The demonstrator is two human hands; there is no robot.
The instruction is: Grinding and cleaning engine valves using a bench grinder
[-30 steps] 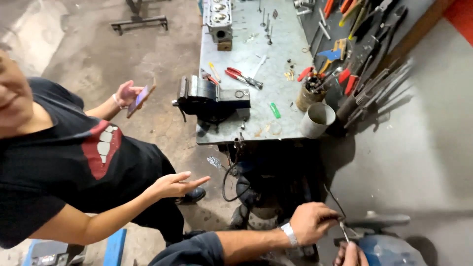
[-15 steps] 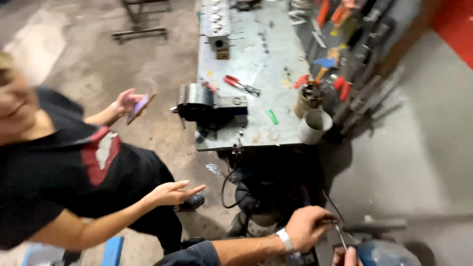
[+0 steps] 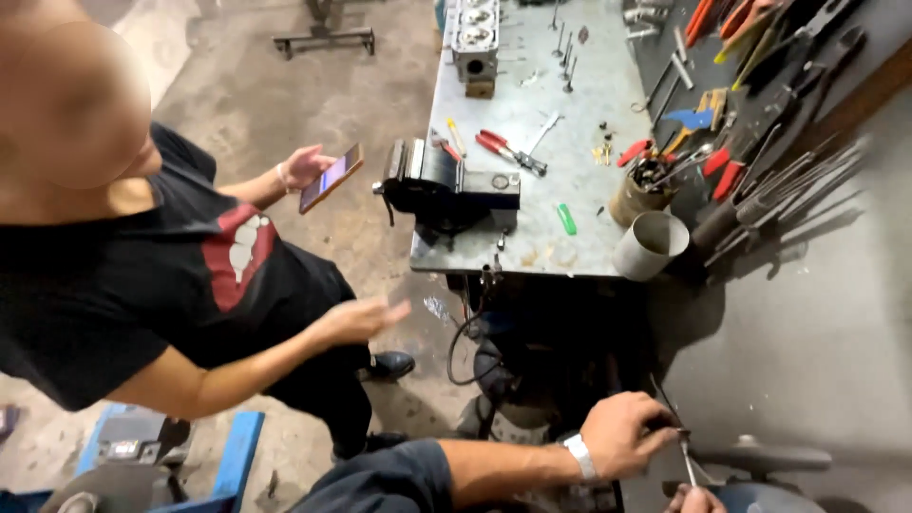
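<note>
My left hand [image 3: 622, 432], with a white wristband and a dark sleeve behind it, reaches in from the bottom. Its fingertips are pinched on a thin metal rod [image 3: 687, 463] that points downward. Only the knuckles of my right hand [image 3: 693, 499] show at the bottom edge, just below the rod's lower end; its grip is hidden. Right of both hands lie a grey rounded machine part [image 3: 760, 496] and a grey bar [image 3: 765, 458].
A person in a black shirt [image 3: 142, 275] stands at left, holding a phone [image 3: 330, 178] with the other hand [image 3: 356, 320] open. A metal workbench [image 3: 560, 123] carries a black vise [image 3: 446, 185], red pliers [image 3: 503, 149], two tins [image 3: 649, 245] and an engine part [image 3: 473, 33]. Tools hang on the wall [image 3: 760, 57].
The view has tilted a little. The other person's open hand has moved slightly. My left hand stays pinched on the rod at the same spot.
</note>
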